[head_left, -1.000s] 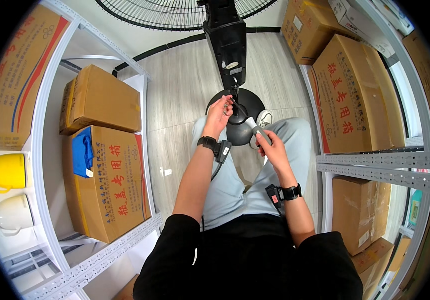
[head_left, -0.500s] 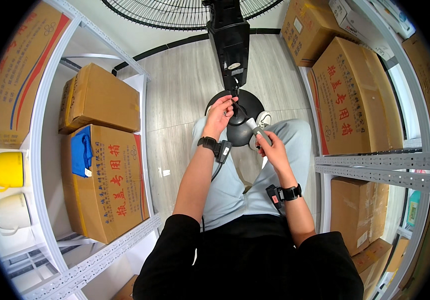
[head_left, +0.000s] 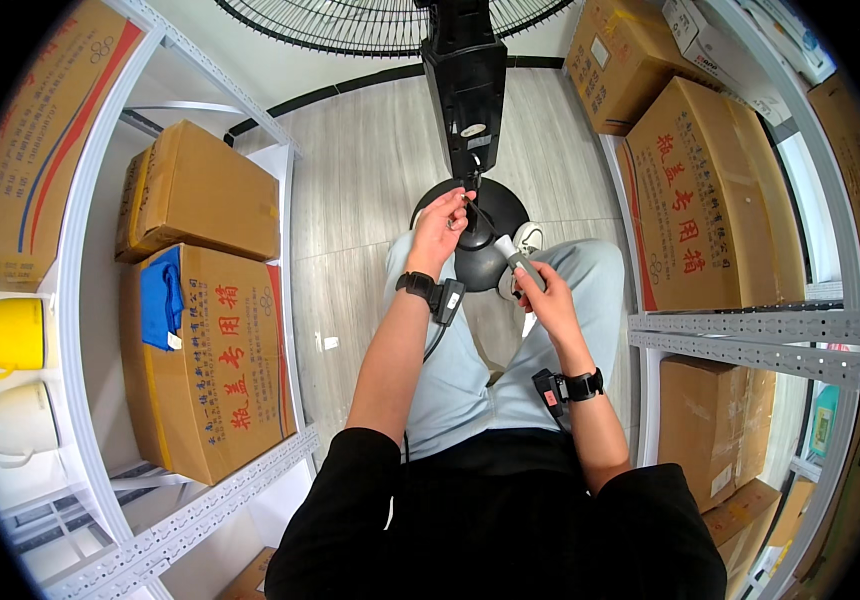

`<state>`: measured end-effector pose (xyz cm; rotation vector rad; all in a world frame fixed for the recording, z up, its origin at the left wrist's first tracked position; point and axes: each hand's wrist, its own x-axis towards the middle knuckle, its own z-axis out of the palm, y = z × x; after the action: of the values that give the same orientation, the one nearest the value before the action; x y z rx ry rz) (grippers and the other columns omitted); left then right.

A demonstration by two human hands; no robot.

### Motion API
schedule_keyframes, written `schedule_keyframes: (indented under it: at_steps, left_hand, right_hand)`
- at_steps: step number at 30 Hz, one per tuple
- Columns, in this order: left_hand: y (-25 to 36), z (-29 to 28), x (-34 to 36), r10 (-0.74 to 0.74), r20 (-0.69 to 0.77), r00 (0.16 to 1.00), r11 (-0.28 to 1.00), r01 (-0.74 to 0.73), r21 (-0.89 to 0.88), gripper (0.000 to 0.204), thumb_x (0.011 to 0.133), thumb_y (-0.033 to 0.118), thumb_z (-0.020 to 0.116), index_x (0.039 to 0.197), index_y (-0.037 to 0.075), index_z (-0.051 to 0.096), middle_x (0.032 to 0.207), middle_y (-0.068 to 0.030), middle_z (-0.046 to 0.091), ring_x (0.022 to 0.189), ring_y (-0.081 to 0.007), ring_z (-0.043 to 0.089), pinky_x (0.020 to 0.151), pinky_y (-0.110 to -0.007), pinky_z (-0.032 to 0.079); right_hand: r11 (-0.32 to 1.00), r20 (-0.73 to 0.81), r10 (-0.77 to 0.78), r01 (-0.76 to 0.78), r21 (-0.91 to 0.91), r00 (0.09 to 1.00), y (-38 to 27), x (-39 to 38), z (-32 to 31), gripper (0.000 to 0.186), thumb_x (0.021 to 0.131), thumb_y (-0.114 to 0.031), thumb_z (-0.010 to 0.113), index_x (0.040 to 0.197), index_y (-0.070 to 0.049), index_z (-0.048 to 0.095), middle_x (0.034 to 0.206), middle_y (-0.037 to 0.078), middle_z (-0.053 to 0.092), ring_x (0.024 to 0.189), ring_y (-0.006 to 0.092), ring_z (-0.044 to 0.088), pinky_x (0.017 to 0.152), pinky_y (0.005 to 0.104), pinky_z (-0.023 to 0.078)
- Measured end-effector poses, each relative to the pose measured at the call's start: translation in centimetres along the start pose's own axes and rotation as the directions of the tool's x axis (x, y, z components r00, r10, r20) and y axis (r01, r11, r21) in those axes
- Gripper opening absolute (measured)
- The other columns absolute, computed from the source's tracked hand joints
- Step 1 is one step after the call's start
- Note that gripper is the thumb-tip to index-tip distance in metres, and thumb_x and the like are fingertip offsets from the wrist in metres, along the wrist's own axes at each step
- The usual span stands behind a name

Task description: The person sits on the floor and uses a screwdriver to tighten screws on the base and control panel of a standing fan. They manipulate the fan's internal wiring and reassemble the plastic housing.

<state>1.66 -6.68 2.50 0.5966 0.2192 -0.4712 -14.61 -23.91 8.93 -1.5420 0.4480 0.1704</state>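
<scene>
My right hand (head_left: 540, 290) is closed on the grey and white handle of a screwdriver (head_left: 517, 258), whose dark shaft points up and left toward my left hand. My left hand (head_left: 445, 218) is closed, fingertips pinched at the shaft's far end, below the fan's black column (head_left: 465, 90); what small thing it holds I cannot make out. The column stands on a round black base (head_left: 480, 268), between my legs. The wire fan guard (head_left: 310, 30) shows at the top. Black devices with cables are strapped to both wrists.
Metal shelving (head_left: 150, 545) on my left bears cardboard boxes (head_left: 205, 390), a blue cloth (head_left: 160, 300), a yellow mug (head_left: 8, 335) and a white mug (head_left: 20, 420). Shelving (head_left: 750, 325) on my right holds several boxes (head_left: 700, 200). A wall with dark skirting lies behind the fan.
The view has shifted slightly, with the fan's head and column appearing a little further right. My hands keep nearly the same hold and position, the screwdriver moving only very slightly.
</scene>
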Motion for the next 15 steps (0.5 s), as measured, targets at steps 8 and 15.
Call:
schedule_keyframes:
  at_steps: [8, 15]
  left_hand:
    - [-0.2, -0.5, 0.2, 0.000, 0.030, 1.000, 1.000, -0.001, 0.025, 0.014, 0.093, 0.003, 0.055, 0.106, -0.001, 0.055, 0.101, -0.0141, 0.062, 0.061, -0.0060, 0.045, 0.049, -0.018, 0.035]
    - [-0.3, -0.4, 0.2, -0.009, 0.017, 1.000, 0.996, 0.007, 0.092, 0.015, 0.093, 0.005, 0.057, 0.106, -0.001, 0.055, 0.098, -0.0133, 0.062, 0.061, -0.0050, 0.044, 0.048, -0.017, 0.035]
  right_hand:
    - [1.000, -0.011, -0.009, 0.009, -0.028, 1.000, 0.6, 0.2, -0.3, 0.042, 0.087, -0.031, 0.067, 0.113, 0.001, 0.059, 0.074, 0.002, 0.062, 0.057, 0.0069, 0.056, 0.051, 0.0208, 0.044]
    - [0.914, -0.095, -0.250, 0.202, -0.352, 0.964, 1.2, 0.1, -0.6, 0.040, 0.084, -0.027, 0.069, 0.113, -0.001, 0.059, 0.083, 0.011, 0.064, 0.066, 0.0207, 0.062, 0.059, 0.0317, 0.048]
